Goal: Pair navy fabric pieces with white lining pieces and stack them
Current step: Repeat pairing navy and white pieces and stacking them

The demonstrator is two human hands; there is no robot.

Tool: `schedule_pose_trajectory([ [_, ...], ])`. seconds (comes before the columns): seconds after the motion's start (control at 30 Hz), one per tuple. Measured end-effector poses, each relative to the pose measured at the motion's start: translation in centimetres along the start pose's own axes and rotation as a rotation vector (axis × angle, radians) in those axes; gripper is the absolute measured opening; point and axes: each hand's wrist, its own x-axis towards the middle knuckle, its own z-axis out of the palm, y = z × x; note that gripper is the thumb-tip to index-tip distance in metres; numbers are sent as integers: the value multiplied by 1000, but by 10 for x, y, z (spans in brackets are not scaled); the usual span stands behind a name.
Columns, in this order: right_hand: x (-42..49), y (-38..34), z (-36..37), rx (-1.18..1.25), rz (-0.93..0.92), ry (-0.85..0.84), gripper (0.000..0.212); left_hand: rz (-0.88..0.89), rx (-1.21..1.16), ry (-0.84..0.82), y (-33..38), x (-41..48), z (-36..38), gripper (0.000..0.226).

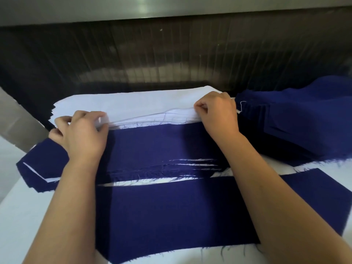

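Pinches from left hand (pixel 83 134) and right hand (pixel 219 115) lift the thin white lining sheet (pixel 133 105) edge-first, peeling it free for pairing

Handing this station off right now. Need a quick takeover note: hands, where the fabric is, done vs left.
Left hand and right hand each pinch the near edge of the top lining piece, its edge raised off the white lining stack at the back.
Paired stack lies just in front: navy on top, white edges showing between layers.
Single navy piece lies flat nearest the person; navy pile sits at right.
Done: several pairs stacked.
Left: probably pair this lining with a navy piece, then carry on; both supply piles look thick.
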Motion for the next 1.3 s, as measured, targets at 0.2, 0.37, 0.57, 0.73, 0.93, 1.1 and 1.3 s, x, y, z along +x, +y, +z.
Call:
schedule_pose_trajectory([
  [0.2, -1, -6, -13, 151, 16, 67, 17, -7, -52, 75, 0, 0, -3, 17],
  [0.37, -10, -13, -26, 309, 92, 73, 8, 25, -91, 46, 5, -9, -13, 18],
  [0.57, -40, -12, -30, 593, 163, -19, 6, 56, -211, 16, -4, -32, -31, 14],
  [0.73, -77, 4, -45, 667, -49, 18, 3, 141, -316, 3, -13, -60, -44, 9],
  [0.93, -128, 39, -71, 597, -363, 74, 4, 367, -496, -209, -30, -95, -64, 25],
  [1.1, -161, 66, -92, 450, -365, 47, 8, 440, -497, -249, -33, -124, -74, 26],
  [1.3, -188, 79, -111, 312, -408, 95, 7, 471, -530, -351, -33, -149, -76, 27],
])
